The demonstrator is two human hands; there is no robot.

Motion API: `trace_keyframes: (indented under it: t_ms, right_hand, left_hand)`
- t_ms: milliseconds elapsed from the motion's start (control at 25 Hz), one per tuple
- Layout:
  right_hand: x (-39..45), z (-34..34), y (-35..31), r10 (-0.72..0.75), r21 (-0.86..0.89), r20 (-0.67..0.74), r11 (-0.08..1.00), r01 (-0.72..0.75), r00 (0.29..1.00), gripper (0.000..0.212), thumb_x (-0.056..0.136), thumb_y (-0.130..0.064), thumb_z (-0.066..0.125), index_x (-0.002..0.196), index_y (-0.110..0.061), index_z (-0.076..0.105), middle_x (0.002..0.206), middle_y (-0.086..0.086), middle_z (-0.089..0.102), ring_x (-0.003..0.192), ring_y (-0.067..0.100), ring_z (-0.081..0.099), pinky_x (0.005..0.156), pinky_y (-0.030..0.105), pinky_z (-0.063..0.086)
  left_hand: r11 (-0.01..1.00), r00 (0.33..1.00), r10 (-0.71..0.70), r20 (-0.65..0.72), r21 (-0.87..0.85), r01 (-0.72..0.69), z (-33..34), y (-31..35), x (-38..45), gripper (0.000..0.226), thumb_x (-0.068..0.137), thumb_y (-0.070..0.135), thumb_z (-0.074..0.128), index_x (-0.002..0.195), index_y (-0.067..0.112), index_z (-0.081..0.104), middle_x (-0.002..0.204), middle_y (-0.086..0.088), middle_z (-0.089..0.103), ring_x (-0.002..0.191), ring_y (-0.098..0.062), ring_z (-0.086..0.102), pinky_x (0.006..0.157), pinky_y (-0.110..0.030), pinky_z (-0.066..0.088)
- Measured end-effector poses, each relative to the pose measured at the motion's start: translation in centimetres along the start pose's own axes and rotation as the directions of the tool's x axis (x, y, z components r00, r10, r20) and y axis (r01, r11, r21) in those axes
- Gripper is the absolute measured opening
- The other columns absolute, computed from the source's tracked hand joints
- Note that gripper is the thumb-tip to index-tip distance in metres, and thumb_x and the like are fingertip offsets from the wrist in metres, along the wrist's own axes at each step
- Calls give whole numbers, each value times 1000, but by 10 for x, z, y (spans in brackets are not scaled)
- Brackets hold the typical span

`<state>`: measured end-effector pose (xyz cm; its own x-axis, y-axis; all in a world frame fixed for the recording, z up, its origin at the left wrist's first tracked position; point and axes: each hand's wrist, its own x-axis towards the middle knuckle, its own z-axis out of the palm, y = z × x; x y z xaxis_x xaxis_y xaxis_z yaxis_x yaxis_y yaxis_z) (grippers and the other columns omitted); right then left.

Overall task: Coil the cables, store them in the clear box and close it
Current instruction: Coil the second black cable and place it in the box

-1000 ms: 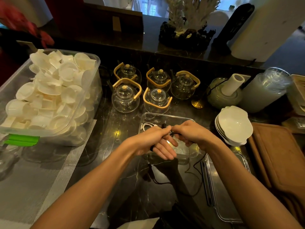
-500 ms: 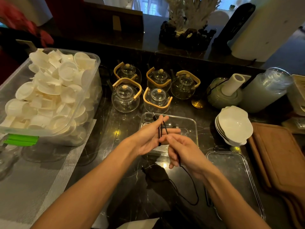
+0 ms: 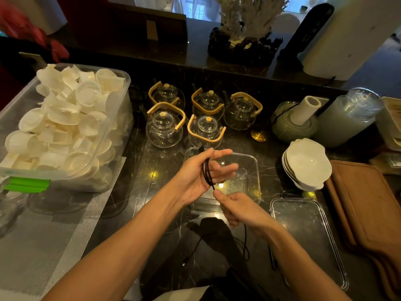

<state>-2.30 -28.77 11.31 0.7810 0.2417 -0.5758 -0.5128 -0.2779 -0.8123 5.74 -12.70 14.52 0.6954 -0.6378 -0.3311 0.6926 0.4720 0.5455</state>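
A thin black cable (image 3: pixel 207 172) is looped around my left hand (image 3: pixel 195 177), which hovers over the near left part of the clear box (image 3: pixel 255 168). Its plug end sticks up above the hand, and the fingers stretch out to the right. Just below, my right hand (image 3: pixel 240 210) pinches the cable between thumb and forefinger. The loose rest of the cable (image 3: pixel 245 246) trails down onto the dark counter. The box stands open, and its clear lid (image 3: pixel 308 237) lies flat to the right of my right hand.
A big clear tub of white cups (image 3: pixel 65 127) fills the left side, on a grey mat (image 3: pixel 54 224). Several glass teapots (image 3: pixel 205 132) stand right behind the box. Stacked white bowls (image 3: pixel 307 162) and wooden boards (image 3: pixel 366 209) sit at the right.
My right hand has pulled away from the left, down and toward me, drawing the cable along. My left hand has spread its fingers, with more cable wound around it.
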Motion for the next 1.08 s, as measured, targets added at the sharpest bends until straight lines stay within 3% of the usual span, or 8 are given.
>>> trace_keyframes:
  t_ms: [80,200,400,520,640,760,840,1080]
  right_hand:
    - [4,-18,-5,78,115,48,990,-84,996,41,93,-46,69,63,-26,48,55,-5,33,46,10,29,44,21,30]
    - [12,-42,-18,135,376,39,916,-140,990,26,83,-32,74,69,-22,54,53,-8,29,40,3,23,36,16,20]
    - [19,-56,-49,137,346,-95,933,-96,986,31,99,-34,61,73,-17,58,50,-9,31,38,4,23,35,17,19]
    - [8,-45,-63,5,243,-131,970,27,991,28,104,-29,55,87,-10,67,56,-5,36,42,6,27,38,19,22]
    - [-6,-17,-57,-129,117,-120,983,143,984,22,105,-17,51,100,-4,68,62,-1,48,46,7,37,41,21,31]
    - [-12,5,-36,-161,87,-130,981,173,978,25,107,-18,50,103,-2,68,64,0,54,47,10,43,45,24,38]
    - [-11,8,-24,-141,124,-148,979,160,979,29,106,-26,54,96,-6,72,62,1,56,47,12,45,47,25,40]
    - [-10,1,-4,22,48,-56,999,-19,998,56,94,-60,61,60,-16,61,50,3,48,43,14,43,48,24,41]
  left_hand:
    - [992,996,-87,27,99,84,-5,1,-5,44,108,26,33,129,-2,60,57,-4,67,79,-25,77,92,-43,58]
    - [924,964,-259,65,306,228,-8,2,-12,47,108,29,35,127,-2,64,85,-17,77,87,-28,77,88,-42,59]
    - [845,938,-327,-119,408,346,-12,-11,-9,48,107,31,40,129,-8,58,118,-29,69,107,-34,71,93,-45,56]
    - [915,947,-275,-167,258,311,-11,-15,-5,47,108,31,37,124,-7,61,111,-28,72,105,-34,72,92,-44,58]
    - [957,960,-148,-236,209,199,-5,-14,0,40,108,31,41,104,0,66,83,-14,76,74,-20,75,67,-31,63]
    - [966,976,-46,-211,241,98,0,-10,3,45,108,31,37,121,-4,63,100,-14,78,82,-18,77,66,-28,56]
    - [964,980,-15,-196,256,66,0,-11,4,45,109,29,37,122,-4,62,98,-14,78,85,-20,77,73,-33,55]
    - [991,970,10,-242,129,21,-2,-16,5,39,105,25,48,123,-6,62,60,3,61,47,-4,59,55,-20,56]
